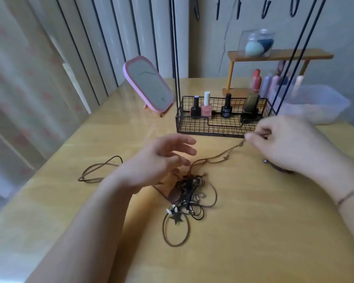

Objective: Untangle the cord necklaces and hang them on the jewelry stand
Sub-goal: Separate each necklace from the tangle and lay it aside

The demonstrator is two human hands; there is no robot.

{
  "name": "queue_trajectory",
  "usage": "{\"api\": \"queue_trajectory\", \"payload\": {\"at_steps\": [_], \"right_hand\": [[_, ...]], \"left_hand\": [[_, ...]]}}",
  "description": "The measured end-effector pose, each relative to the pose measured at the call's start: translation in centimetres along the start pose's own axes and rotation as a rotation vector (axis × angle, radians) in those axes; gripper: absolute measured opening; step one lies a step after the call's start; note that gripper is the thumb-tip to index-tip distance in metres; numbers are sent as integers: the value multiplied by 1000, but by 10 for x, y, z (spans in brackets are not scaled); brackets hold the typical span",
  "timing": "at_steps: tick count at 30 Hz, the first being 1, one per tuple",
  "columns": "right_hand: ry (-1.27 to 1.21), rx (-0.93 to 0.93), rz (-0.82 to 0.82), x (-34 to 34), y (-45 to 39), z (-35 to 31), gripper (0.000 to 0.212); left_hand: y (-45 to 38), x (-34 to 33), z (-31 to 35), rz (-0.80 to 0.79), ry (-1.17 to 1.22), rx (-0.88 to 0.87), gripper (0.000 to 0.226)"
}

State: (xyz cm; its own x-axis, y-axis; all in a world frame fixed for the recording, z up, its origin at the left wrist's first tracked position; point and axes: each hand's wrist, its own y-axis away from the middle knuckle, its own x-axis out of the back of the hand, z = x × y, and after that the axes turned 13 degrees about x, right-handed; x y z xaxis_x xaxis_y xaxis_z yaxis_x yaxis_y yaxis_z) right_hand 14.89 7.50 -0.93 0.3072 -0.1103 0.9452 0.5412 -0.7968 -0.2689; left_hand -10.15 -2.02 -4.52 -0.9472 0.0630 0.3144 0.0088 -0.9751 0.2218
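Note:
A tangle of brown and black cord necklaces [189, 193] with a star charm, a brown pendant and small clasps lies on the wooden table [253, 231]. One brown cord [217, 157] runs from the tangle up to my right hand [286, 144], which pinches its end near the wire basket. My left hand [161, 158] hovers over the upper left of the tangle with fingers spread and relaxed, holding nothing. The black jewelry stand [177, 58] rises from the basket, its hooks [265, 9] at the top edge. Another brown cord loop [98, 169] lies left of my left arm.
The black wire basket [192, 125] at the stand's base holds several nail polish bottles [206, 105]. A pink mirror [148, 84] stands to its left. Behind are a small wooden shelf [278, 55] with sponges in a clear case, bottles, and a clear plastic box [315, 103].

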Motion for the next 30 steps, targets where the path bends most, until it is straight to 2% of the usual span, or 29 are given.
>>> {"api": "queue_trajectory", "payload": {"at_steps": [2,4,6,8,10,13,17,20,25,30], "right_hand": [[187,-46,-177,-8,2,-4,27],[213,70,-125,-17,3,-10,32],[11,283,-54,-20,5,-32,38],[-225,428,-112,-21,7,-59,33],[-313,474,-172,-28,8,-74,22],[-286,430,-215,-37,10,-81,27],[-276,324,-238,-46,17,-78,17],[-235,265,-263,-41,18,-72,11],[-157,205,-311,-30,24,-65,10],[-192,143,-314,-32,28,-52,15]], "left_hand": [[1,6,-1,84,-212,-30,35],[4,15,1,141,-365,-32,30],[6,21,1,117,-426,-13,26],[8,24,1,76,-483,12,20],[11,22,2,2,-522,49,16],[13,10,4,-74,-605,95,26],[11,-3,4,37,-793,89,37],[10,-5,4,30,-828,91,38],[9,-4,3,-18,-830,38,30],[13,2,2,-60,-744,22,16]]}}
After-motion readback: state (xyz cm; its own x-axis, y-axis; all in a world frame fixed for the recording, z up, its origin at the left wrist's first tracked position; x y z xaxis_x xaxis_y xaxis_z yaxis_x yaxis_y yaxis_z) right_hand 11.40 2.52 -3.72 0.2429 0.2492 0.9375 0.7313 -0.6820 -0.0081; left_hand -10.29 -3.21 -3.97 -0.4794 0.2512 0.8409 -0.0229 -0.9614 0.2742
